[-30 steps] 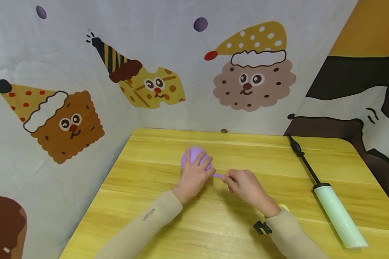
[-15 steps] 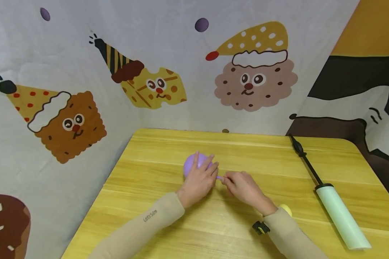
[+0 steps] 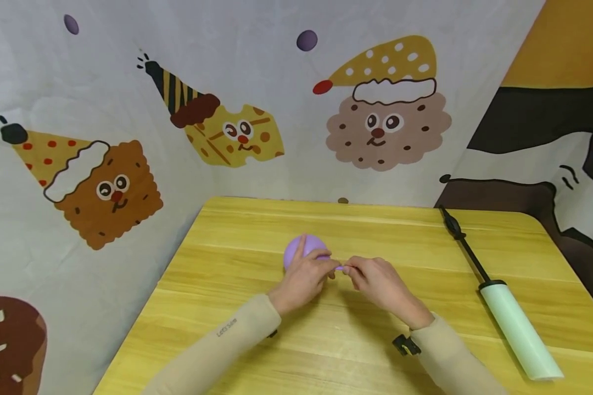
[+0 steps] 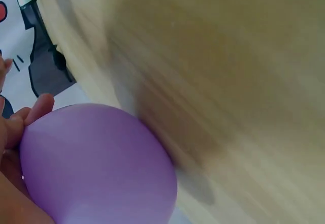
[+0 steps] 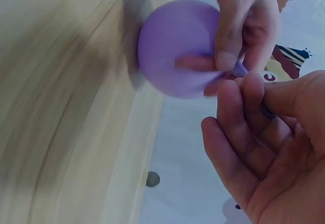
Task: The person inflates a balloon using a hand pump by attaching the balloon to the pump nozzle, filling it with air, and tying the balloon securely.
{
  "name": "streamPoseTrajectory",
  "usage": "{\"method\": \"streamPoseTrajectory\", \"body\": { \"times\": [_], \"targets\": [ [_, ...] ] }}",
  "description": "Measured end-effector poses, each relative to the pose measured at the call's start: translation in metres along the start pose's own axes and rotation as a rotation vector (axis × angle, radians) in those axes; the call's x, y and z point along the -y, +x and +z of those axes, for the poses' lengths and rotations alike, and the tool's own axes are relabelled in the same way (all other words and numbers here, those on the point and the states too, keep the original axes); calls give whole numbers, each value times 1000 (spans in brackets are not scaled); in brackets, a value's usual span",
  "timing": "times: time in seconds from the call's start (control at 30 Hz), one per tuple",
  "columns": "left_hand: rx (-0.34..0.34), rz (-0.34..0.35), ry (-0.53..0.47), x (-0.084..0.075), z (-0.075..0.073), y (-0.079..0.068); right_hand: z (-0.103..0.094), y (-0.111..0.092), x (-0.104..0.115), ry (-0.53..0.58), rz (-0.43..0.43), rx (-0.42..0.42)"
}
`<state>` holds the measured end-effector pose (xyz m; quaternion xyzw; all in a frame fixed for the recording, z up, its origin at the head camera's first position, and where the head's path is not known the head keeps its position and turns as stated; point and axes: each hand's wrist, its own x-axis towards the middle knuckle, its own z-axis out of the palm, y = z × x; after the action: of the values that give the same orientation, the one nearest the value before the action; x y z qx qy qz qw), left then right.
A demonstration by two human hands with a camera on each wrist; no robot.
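A small inflated purple balloon [image 3: 317, 243] is between my hands over the middle of the wooden table, its round body to the left and its neck pointing right. My left hand [image 3: 303, 278] lies over the balloon's near side. In the right wrist view, the thumb and fingers of this hand [image 5: 249, 26] close round the balloon's neck, close to the body. At the neck's loose end, my right hand [image 3: 381, 281] pinches the tip between thumb and index finger, its other fingers loosely curled. The balloon [image 4: 101, 163] looks round and taut in the left wrist view.
A hand air pump [image 3: 521, 332] with a pale green barrel and black rod lies along the right side of the yellowish wooden table [image 3: 237, 219]. Behind and left of the table hangs a white cloth [image 3: 296, 126] printed with cartoon snacks in party hats.
The left hand has shifted slightly right, and its spread fingers have drawn in toward the neck. The balloon has moved a little right, with less neck showing between the hands.
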<state>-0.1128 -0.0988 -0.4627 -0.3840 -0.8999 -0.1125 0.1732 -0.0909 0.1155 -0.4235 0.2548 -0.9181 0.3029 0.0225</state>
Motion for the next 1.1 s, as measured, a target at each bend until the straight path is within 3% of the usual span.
{"method": "streamPoseTrajectory", "body": {
  "times": [0.13, 0.27, 0.37, 0.6, 0.7, 0.8, 0.9, 0.97, 1.03, 1.1],
  "targets": [
    [35, -1, 12, -1, 2, -1, -3, -5, -4, -50, -28, -34],
    [24, 37, 167, 11, 3, -3, -9, -10, -6, -60, -55, -56],
    [-36, 82, 279, 29, 3, -8, -15, -17, -5, -54, -69, -75],
    [-167, 132, 280, 64, -3, -17, -34, -41, -1, -72, -168, -169],
    [-167, 162, 288, 65, -8, -17, -41, -44, -1, -127, -231, -225],
    [-145, 195, 282, 55, -16, -12, -49, -37, -2, -217, -292, -309],
    [-115, 211, 200, 38, -25, -4, -55, -23, -6, -314, -350, -420],
    [-67, 214, 73, 27, -32, 4, -58, -13, -10, -352, -375, -480],
    [7, 206, -124, 18, -39, 13, -58, -4, -13, -368, -386, -518],
    [118, 166, -391, 12, -46, 19, -56, 3, -16, -372, -389, -538]
  ]
}}
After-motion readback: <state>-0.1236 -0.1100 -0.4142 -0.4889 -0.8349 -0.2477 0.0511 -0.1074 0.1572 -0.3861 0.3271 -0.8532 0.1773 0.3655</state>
